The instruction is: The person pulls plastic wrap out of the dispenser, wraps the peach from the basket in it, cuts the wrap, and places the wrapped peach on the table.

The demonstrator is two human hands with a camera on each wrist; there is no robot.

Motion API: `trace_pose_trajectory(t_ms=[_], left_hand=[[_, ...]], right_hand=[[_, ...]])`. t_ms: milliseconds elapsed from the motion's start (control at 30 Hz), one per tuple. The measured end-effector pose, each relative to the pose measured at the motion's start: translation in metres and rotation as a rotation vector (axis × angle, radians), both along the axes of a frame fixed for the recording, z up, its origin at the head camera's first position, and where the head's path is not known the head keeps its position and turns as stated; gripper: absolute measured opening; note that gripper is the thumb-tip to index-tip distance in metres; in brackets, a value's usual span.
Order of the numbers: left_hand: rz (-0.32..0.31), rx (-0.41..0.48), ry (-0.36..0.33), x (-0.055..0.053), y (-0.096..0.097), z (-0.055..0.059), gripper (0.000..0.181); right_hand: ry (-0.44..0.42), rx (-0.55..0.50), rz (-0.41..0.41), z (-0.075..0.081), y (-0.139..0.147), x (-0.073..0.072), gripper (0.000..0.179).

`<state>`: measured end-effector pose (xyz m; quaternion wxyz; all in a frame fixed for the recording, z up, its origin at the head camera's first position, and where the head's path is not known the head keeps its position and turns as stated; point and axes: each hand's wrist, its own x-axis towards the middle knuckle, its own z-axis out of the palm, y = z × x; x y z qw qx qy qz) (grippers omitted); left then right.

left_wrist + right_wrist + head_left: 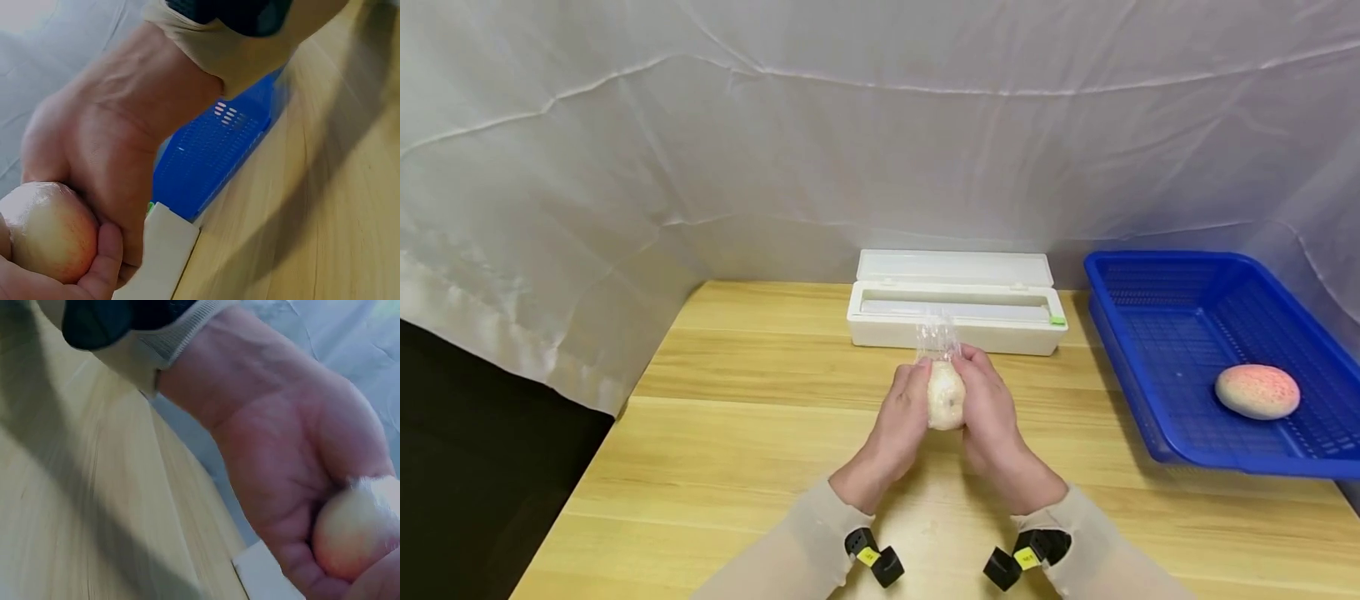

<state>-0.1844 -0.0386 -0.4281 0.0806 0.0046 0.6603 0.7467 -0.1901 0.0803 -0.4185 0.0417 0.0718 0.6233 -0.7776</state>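
Note:
A peach (946, 396) wrapped in clear film sits between both hands, above the table in front of the body. My left hand (901, 421) grips it from the left, my right hand (992, 408) from the right, thumbs on top near its far end. Loose plastic wrap (937, 335) sticks out past the thumbs, gathered into a crinkled tail. In the left wrist view the peach (53, 231) shows a shiny film and a reddish blush; curled fingers cover its sides. The right wrist view has the peach (356, 531) partly hidden by fingers.
Behind the hands stands a white cling film box (955, 337), lid up, a roll inside and a green tab at its right end. At right, a blue basket (1138, 392) holds another pink-and-cream peach (1257, 392). A pale curtain (880, 150) hangs behind the wooden table (737, 467).

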Motion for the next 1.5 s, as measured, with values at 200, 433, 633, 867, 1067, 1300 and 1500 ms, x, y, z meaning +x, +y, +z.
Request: trace_pose_trajectory(t_ms=[200, 433, 633, 867, 1067, 1300, 1500], left_hand=[[-0.119, 0.22, -0.115, -0.006, -0.007, 0.004, 0.062], [-0.119, 0.039, -0.03, 0.001, -0.001, -0.004, 0.079], [-0.109, 0.068, 0.006, 0.002, 0.0, -0.003, 0.088], [-0.269, 0.325, -0.11, -0.005, -0.012, 0.007, 0.082], [-0.193, 0.39, -0.135, -0.007, -0.025, 0.009, 0.059], [-0.021, 0.179, -0.042, -0.012, -0.031, 0.005, 0.055], [-0.156, 0.172, -0.098, -0.009, -0.029, 0.003, 0.058]], right_hand=[[0.042, 0.148, 0.073, -0.005, 0.008, 0.0, 0.052], [0.018, 0.109, -0.019, -0.007, 0.003, 0.002, 0.053], [0.095, 0.07, -0.071, -0.009, 0.003, 0.005, 0.046], [0.19, -0.034, -0.127, -0.013, 0.01, 0.002, 0.032], [0.239, -0.038, -0.081, -0.019, 0.017, -0.003, 0.035], [0.192, 0.081, -0.102, -0.022, 0.021, -0.006, 0.028], [0.132, -0.008, -0.072, -0.02, 0.02, -0.005, 0.026]])
